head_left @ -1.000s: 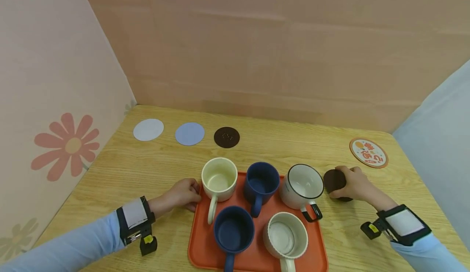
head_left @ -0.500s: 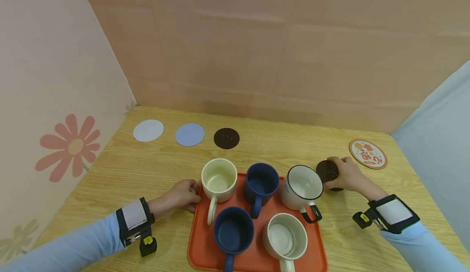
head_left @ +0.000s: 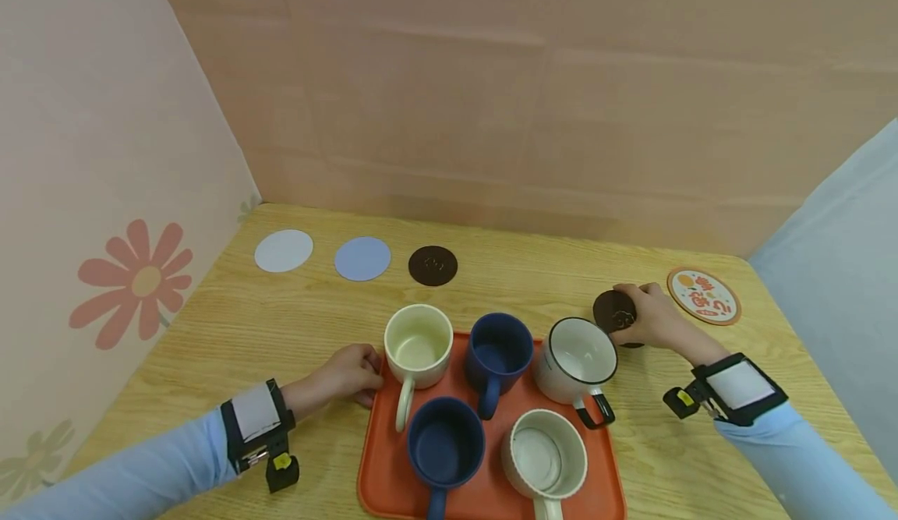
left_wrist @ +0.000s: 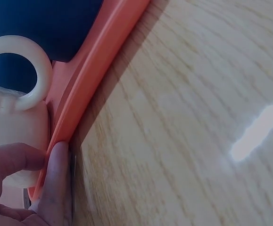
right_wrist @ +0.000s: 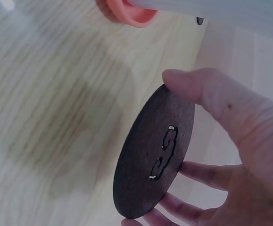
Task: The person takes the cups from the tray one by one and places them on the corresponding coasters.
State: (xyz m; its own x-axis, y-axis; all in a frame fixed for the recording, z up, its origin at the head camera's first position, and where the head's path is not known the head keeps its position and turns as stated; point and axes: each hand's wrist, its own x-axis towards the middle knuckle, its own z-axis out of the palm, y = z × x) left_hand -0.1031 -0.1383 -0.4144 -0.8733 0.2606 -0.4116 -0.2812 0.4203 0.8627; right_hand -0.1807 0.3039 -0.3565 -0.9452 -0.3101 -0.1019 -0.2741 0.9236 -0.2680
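Observation:
In the head view my left hand (head_left: 341, 376) is at the left rim of an orange-red tray (head_left: 382, 469); the left wrist view shows thumb and fingers pinching that rim (left_wrist: 86, 89). On the tray stand a cream mug (head_left: 418, 338), two navy mugs (head_left: 500, 342), a white mug with a black rim (head_left: 581, 350) and an off-white mug (head_left: 546, 451). My right hand (head_left: 655, 316) grips a round dark brown coaster (head_left: 612, 309) by its edges, just right of and beyond the black-rimmed mug. Tilted above the tabletop, the coaster (right_wrist: 150, 155) shows a cut-out squiggle in the right wrist view.
Along the back of the wooden table (head_left: 316, 302) lie a white coaster (head_left: 284, 250), a pale blue coaster (head_left: 362, 259) and another dark brown coaster (head_left: 433, 266). A printed coaster (head_left: 704, 295) lies at the back right. Cloth-like walls enclose the table's back and sides.
My right hand has carried the dark brown coaster away from me and to the left, past the black-rimmed mug's right side. The left hand and the tray have stayed in place.

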